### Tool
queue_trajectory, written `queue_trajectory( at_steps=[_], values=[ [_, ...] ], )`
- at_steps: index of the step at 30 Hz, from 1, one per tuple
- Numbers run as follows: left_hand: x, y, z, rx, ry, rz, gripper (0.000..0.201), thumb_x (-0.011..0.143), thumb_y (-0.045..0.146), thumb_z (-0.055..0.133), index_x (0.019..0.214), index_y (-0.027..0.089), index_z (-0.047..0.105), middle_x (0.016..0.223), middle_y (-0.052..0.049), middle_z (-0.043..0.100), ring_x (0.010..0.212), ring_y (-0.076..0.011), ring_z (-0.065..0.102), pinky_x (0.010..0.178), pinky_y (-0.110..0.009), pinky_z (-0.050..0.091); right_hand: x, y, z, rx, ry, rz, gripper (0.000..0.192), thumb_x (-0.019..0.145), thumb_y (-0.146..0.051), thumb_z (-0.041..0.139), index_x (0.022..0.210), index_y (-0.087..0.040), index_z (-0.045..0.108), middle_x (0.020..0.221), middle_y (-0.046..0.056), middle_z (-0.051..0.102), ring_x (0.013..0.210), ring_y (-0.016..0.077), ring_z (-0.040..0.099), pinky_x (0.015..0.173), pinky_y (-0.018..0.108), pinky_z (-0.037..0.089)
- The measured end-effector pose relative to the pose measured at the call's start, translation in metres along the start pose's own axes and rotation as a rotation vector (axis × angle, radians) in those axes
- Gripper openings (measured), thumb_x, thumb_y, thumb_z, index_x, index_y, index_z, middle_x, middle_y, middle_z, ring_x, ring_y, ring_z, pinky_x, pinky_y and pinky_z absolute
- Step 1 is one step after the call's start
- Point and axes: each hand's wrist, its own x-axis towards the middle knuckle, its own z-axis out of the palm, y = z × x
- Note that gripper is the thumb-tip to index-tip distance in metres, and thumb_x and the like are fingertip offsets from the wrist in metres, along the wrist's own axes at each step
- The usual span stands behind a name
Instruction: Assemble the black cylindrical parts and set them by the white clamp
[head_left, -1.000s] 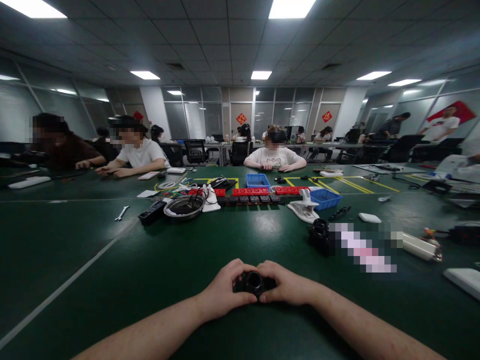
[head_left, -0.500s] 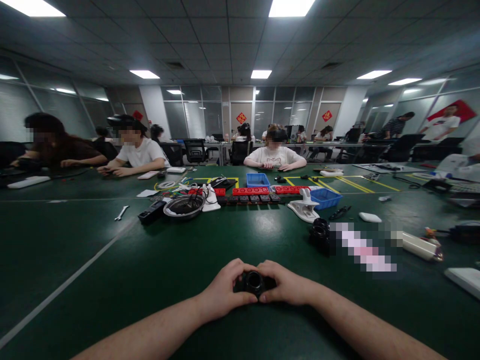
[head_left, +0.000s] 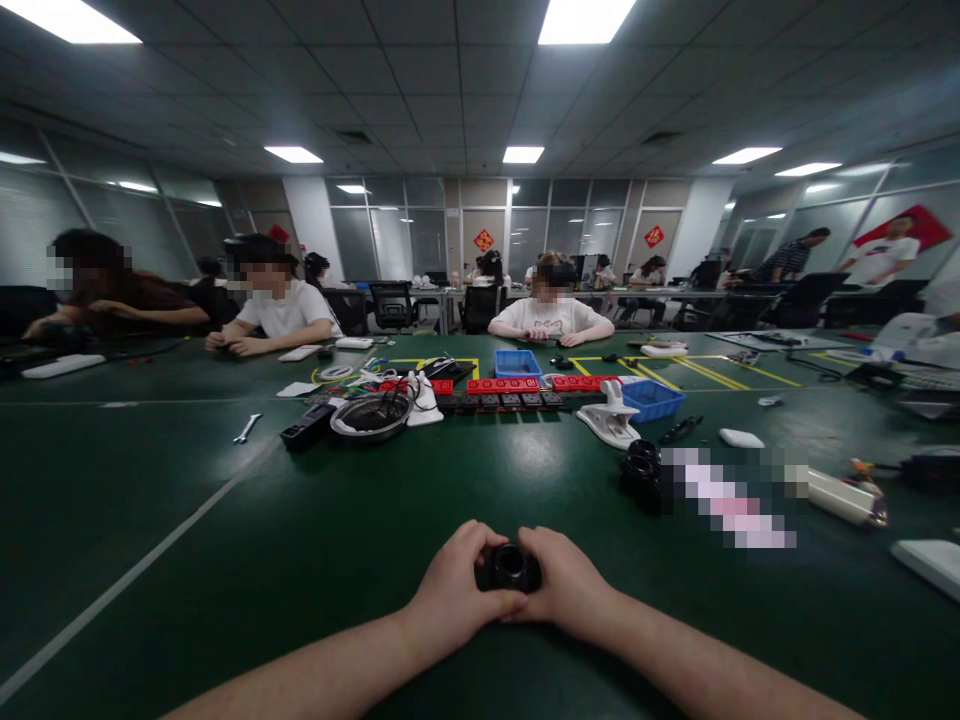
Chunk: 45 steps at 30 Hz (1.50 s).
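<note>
A small black round part with a hollow centre [head_left: 511, 566] rests low over the green table [head_left: 300, 540], gripped from both sides. My left hand [head_left: 459, 585] closes on its left side, thumb under the front. My right hand [head_left: 564, 580] closes on its right side, fingers curled over the top. Both forearms reach in from the bottom edge. Most of the part is hidden by my fingers.
More black round parts [head_left: 640, 468] lie to the right, beside a white clamp-like piece [head_left: 611, 418] and a blue bin [head_left: 651, 398]. A metal bowl [head_left: 370, 415], red and black strips [head_left: 502, 392] and a wrench [head_left: 245, 427] lie mid-table. Other people sit along the far side.
My hands have drawn closer together around the black part, and my right hand has slid a little to the left. The view has shifted slightly.
</note>
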Motion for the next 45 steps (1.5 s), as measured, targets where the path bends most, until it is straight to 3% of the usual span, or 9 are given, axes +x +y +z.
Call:
queue_trajectory(
  at_steps=[6,9,12,17,23,45],
  values=[
    [0.000,0.001,-0.001,0.022,0.046,-0.016,0.034,0.055,0.027,0.069,0.083,0.018,0.052,0.083,0.000,0.049,0.077,-0.0170,0.047,0.065,-0.025,0.037,-0.005,-0.011,0.003,-0.104,0.079,0.047,0.044,0.056,-0.056,0.060,0.072,-0.017,0.048,0.072,0.003,0.053,0.066,0.0173,0.047,0.056,0.026,0.031],
    [0.002,-0.003,-0.005,-0.016,-0.014,0.056,0.036,0.057,0.030,0.070,0.086,0.018,0.053,0.084,0.000,0.048,0.075,-0.0159,0.046,0.064,-0.024,0.037,-0.005,-0.008,-0.002,0.002,0.070,-0.041,0.055,0.050,-0.058,0.064,0.085,-0.017,0.050,0.083,0.004,0.053,0.075,0.0193,0.047,0.063,0.028,0.034],
    [0.005,-0.007,-0.008,-0.031,-0.073,0.099,0.037,0.059,0.032,0.068,0.090,0.019,0.054,0.083,0.000,0.048,0.073,-0.0146,0.045,0.062,-0.023,0.036,-0.004,0.000,-0.009,0.133,-0.030,-0.168,0.058,0.052,-0.052,0.067,0.096,-0.018,0.050,0.090,0.004,0.052,0.082,0.0199,0.046,0.070,0.030,0.036],
    [0.005,-0.008,-0.010,-0.031,-0.114,0.133,0.037,0.063,0.034,0.066,0.095,0.021,0.054,0.084,0.000,0.048,0.073,-0.0144,0.044,0.061,-0.022,0.035,-0.001,0.009,-0.019,0.227,-0.162,-0.253,0.039,0.062,-0.039,0.065,0.092,-0.017,0.054,0.088,0.002,0.052,0.083,0.0186,0.045,0.073,0.030,0.036],
    [0.005,-0.006,-0.012,-0.056,-0.152,0.141,0.039,0.064,0.035,0.065,0.098,0.022,0.053,0.086,0.000,0.047,0.074,-0.0145,0.044,0.062,-0.022,0.035,0.001,0.012,-0.022,0.268,-0.190,-0.292,0.028,0.065,-0.029,0.064,0.089,-0.017,0.055,0.085,0.002,0.053,0.082,0.0172,0.046,0.074,0.029,0.035],
    [0.005,-0.006,-0.012,-0.033,-0.161,0.142,0.038,0.065,0.036,0.064,0.098,0.022,0.052,0.085,0.000,0.046,0.074,-0.0141,0.044,0.062,-0.022,0.035,0.003,0.012,-0.020,0.263,-0.181,-0.292,0.028,0.065,-0.028,0.065,0.088,-0.015,0.056,0.083,0.002,0.055,0.080,0.0170,0.046,0.072,0.027,0.036]
  ],
)
